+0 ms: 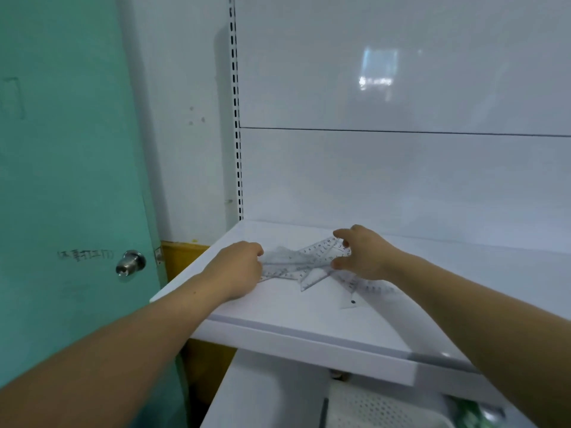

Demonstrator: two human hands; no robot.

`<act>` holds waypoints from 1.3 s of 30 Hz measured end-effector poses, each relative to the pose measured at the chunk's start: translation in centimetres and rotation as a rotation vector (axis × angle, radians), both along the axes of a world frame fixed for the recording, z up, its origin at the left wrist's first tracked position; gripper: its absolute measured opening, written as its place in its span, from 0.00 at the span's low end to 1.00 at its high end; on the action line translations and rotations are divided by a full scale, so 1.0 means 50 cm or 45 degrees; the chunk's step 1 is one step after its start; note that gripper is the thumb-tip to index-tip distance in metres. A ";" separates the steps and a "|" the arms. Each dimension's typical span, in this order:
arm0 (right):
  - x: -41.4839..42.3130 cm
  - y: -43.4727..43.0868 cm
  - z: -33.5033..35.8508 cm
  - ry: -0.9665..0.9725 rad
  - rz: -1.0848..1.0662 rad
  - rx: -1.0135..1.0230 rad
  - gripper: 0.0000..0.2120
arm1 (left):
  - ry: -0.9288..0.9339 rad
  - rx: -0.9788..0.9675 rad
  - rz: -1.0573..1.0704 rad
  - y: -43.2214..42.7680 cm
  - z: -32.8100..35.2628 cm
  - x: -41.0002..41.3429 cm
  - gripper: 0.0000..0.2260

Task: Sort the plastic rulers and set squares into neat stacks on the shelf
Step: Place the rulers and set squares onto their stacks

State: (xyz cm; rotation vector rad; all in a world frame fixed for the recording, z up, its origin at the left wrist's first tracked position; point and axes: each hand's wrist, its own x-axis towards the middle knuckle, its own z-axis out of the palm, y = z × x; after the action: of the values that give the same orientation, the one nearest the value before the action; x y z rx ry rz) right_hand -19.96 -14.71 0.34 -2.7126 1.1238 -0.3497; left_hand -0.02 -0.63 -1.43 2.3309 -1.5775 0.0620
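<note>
Left hand (238, 267), fingers curled, is steadying the jumbled clear rulers (296, 264) lying mid-frame on the white shelf (278, 319) while the right hand (364, 254) is pinching one ruler's end, apparently to separate it.

On the shelf (278, 319), toward its left end, the rulers and set squares (296, 267) are piled; a door (61, 180) is set left of the shelf.

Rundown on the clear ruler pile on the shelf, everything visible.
The pile of clear plastic rulers and set squares lies flat and crisscrossed, unsorted, on the white shelf. Pieces are transparent with dark printed scales; one triangular corner points forward. The left hand touches its left end, grip hidden; the right hand pinches the right end.
</note>
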 end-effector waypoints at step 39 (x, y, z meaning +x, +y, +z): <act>-0.692 0.191 -0.016 -0.479 -0.958 -0.276 0.27 | 0.440 -0.354 -0.761 -0.125 0.027 -0.567 0.17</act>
State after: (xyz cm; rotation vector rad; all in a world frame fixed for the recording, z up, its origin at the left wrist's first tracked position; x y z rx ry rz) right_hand -54.57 -5.17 -0.48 -2.1142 2.0157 -1.0792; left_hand -28.36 -6.88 -0.10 1.4968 -1.8626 -0.2323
